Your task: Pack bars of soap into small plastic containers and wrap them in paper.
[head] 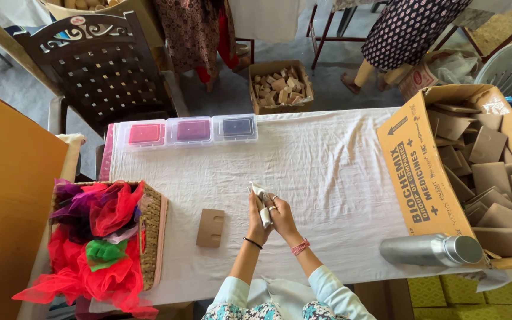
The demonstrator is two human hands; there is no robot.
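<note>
Both forearms reach forward from light blue sleeves and meet over the white tablecloth. The left hand and right hand are pressed close together, fingers curled, pinching a small white folded cloth between them just above the table. Just left of the hands lies a flat brown notched wooden piece. Farther off, three clear plastic boxes with red, magenta and purple contents line the table's far edge.
</note>
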